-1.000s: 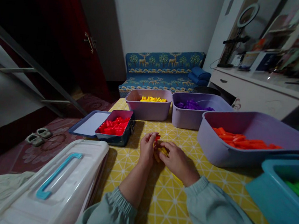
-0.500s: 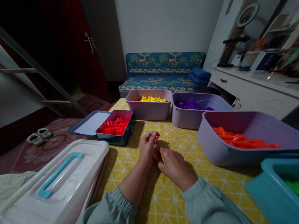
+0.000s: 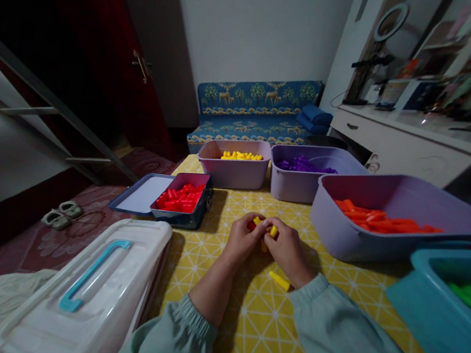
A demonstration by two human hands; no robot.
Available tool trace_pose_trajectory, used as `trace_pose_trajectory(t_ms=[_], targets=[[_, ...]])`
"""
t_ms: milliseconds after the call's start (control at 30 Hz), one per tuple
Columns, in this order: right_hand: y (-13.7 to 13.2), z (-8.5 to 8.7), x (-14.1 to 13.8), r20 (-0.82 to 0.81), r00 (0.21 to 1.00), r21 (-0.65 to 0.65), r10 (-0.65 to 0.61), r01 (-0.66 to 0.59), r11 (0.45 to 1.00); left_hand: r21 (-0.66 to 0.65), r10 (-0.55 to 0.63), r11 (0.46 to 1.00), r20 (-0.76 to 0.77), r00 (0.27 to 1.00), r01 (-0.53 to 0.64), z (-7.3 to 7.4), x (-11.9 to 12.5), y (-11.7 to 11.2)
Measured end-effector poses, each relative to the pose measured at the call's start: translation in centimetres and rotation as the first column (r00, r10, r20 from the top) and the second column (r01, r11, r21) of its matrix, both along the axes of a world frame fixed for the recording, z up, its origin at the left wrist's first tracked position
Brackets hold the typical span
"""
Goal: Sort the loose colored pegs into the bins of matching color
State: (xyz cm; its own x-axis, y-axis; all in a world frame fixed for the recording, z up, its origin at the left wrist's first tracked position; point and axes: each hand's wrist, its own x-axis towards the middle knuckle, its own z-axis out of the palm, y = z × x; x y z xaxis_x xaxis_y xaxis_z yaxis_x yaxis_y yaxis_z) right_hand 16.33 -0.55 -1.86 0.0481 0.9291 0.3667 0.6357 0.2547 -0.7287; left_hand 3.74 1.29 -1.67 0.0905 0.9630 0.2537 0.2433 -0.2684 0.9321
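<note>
Over the middle of the table my left hand (image 3: 243,238) and my right hand (image 3: 287,249) meet at the fingertips. A small red plastic piece (image 3: 252,225) shows in my left fingers, with a bit of yellow plastic beside it. My right fingers pinch a short yellow plastic piece (image 3: 274,231). Whether the red and yellow pieces are joined is hidden by the fingers. Another yellow plastic stick (image 3: 279,281) lies on the patterned yellow tablecloth (image 3: 261,327), just below my right hand.
An open tin (image 3: 196,221) of red pieces stands at left, behind a white lidded box (image 3: 120,288). Purple-toned bins hold yellow (image 3: 231,176), purple (image 3: 291,188) and orange (image 3: 338,242) pieces. A turquoise bin (image 3: 429,300) with green ones sits at right.
My right hand has turned and come up against my left fingertips, and my left hand has shifted slightly right. The yellow stick on the cloth now shows below my right hand.
</note>
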Motion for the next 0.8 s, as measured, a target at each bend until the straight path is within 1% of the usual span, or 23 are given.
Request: trace_pose_trajectory(t_ms=[100,167,200,233,267,300,333,367,400,433,467,500,533,600,667,700,733,767,800], targets=[[0.1,0.3,0.2,-0.054,0.997,-0.021,0.046,-0.048,0.999,0.042,0.066,0.997,-0.003,0.998,-0.066,0.0,-0.1,0.2],[0.4,0.4,0.9,-0.124,0.992,-0.042,0.035,-0.041,0.998,0.036,0.117,0.992,0.026,0.993,-0.118,0.0,-0.4,0.4],[0.6,0.2,1.3,-0.168,0.986,-0.053,0.007,-0.016,0.998,0.019,0.100,0.995,0.050,0.994,-0.101,0.1,-0.6,0.3],[0.8,0.1,1.8,-0.215,0.976,-0.067,-0.030,0.016,0.998,-0.007,0.040,0.999,0.077,0.996,-0.040,0.4,-0.8,0.2],[1.0,-0.2,2.3,-0.261,0.963,-0.083,-0.069,0.049,0.995,-0.044,-0.070,0.996,0.094,0.993,0.074,0.6,-1.0,0.1],[1.2,-0.4,2.7,-0.304,0.947,-0.103,-0.103,0.074,0.992,-0.089,-0.215,0.970,0.103,0.971,0.224,1.0,-1.3,-0.2],[1.3,-0.7,3.0,-0.343,0.931,-0.125,-0.126,0.088,0.988,-0.141,-0.373,0.913,0.098,0.923,0.384,1.4,-1.5,-0.4],[1.4,-1.0,3.2,-0.374,0.917,-0.145,-0.139,0.091,0.985,-0.197,-0.513,0.833,0.073,0.855,0.517,1.9,-1.7,-0.7],[1.5,-1.2,3.3,-0.395,0.907,-0.159,-0.144,0.087,0.984,-0.259,-0.626,0.750,0.022,0.780,0.609,2.4,-1.7,-1.0],[1.6,-1.4,3.4,-0.410,0.901,-0.167,-0.143,0.080,0.983,-0.319,-0.706,0.682,-0.052,0.706,0.659,2.8,-1.7,-1.3],[1.6,-1.6,3.3,-0.425,0.894,-0.172,-0.141,0.073,0.982,-0.370,-0.754,0.641,-0.138,0.643,0.672,3.2,-1.7,-1.5],[1.6,-1.7,3.2,-0.437,0.889,-0.174,-0.137,0.066,0.983,-0.406,-0.775,0.626,-0.229,0.589,0.666,3.5,-1.5,-1.8],[1.7,-1.8,3.1,-0.445,0.886,-0.173,-0.135,0.062,0.983,-0.426,-0.780,0.625,-0.317,0.539,0.654,3.8,-1.2,-1.9],[1.7,-1.9,3.0,-0.453,0.882,-0.172,-0.129,0.056,0.984,-0.429,-0.755,0.650,-0.463,0.465,0.628,4.1,-0.7,-2.3],[1.8,-1.9,2.9,-0.459,0.880,-0.167,-0.125,0.053,0.985,-0.391,-0.706,0.686,-0.562,0.431,0.613,4.0,-0.1,-2.4],[1.8,-1.9,3.0,-0.459,0.880,-0.161,-0.124,0.054,0.985,-0.363,-0.682,0.703,-0.589,0.435,0.611,3.7,0.0,-2.4],[1.8,-1.9,3.0,-0.458,0.881,-0.154,-0.123,0.057,0.986,-0.332,-0.662,0.722,-0.587,0.467,0.607,3.4,0.2,-2.3],[1.8,-1.8,3.1,-0.456,0.882,-0.144,-0.122,0.062,0.988,-0.300,-0.643,0.748,-0.549,0.535,0.592,2.9,0.2,-2.1],[1.8,-1.8,3.1,-0.455,0.882,-0.132,-0.123,0.069,0.989,-0.271,-0.614,0.784,-0.471,0.633,0.559,2.3,0.2,-1.8]])
